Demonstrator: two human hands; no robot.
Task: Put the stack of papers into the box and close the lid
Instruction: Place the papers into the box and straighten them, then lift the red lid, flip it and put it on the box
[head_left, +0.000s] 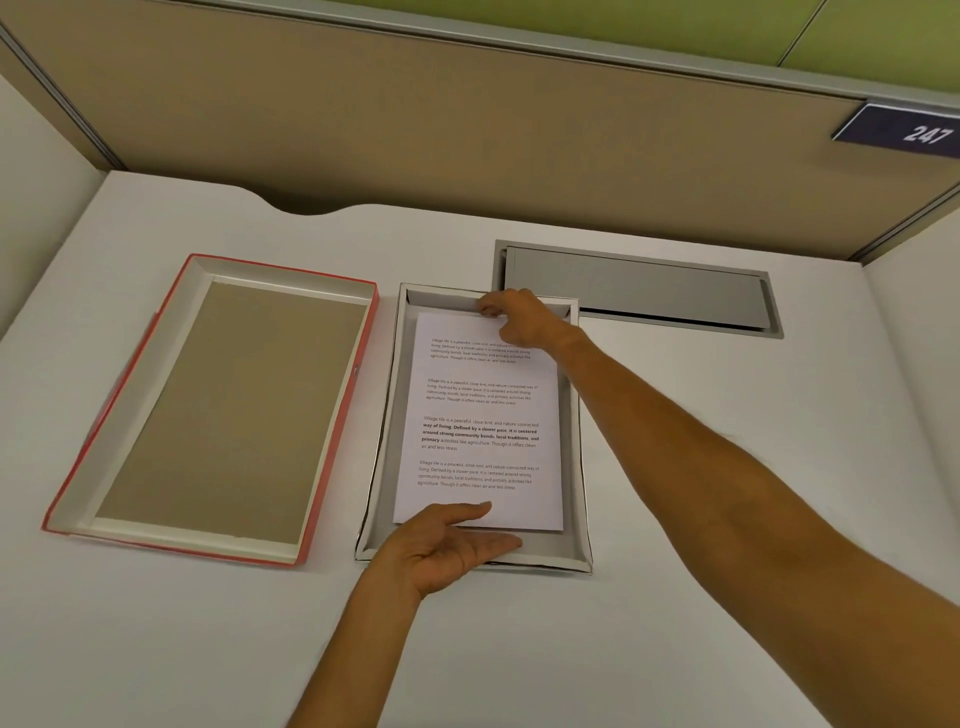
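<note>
The stack of printed papers (480, 415) lies flat inside the shallow white box (575, 441) at the middle of the desk. My right hand (519, 317) reaches across to the far end of the box, fingers curled on the top edge of the papers. My left hand (447, 545) rests at the near end, fingers spread and flat, the thumb lying on the bottom edge of the papers. The lid (218, 405), red outside with a brown inner face, lies upside down to the left of the box, a small gap between them.
A grey metal cable flap (639, 291) is set into the desk just behind and right of the box. Beige partition walls (467, 119) enclose the desk at the back and sides, with a number plate "247" (904, 132) at the upper right.
</note>
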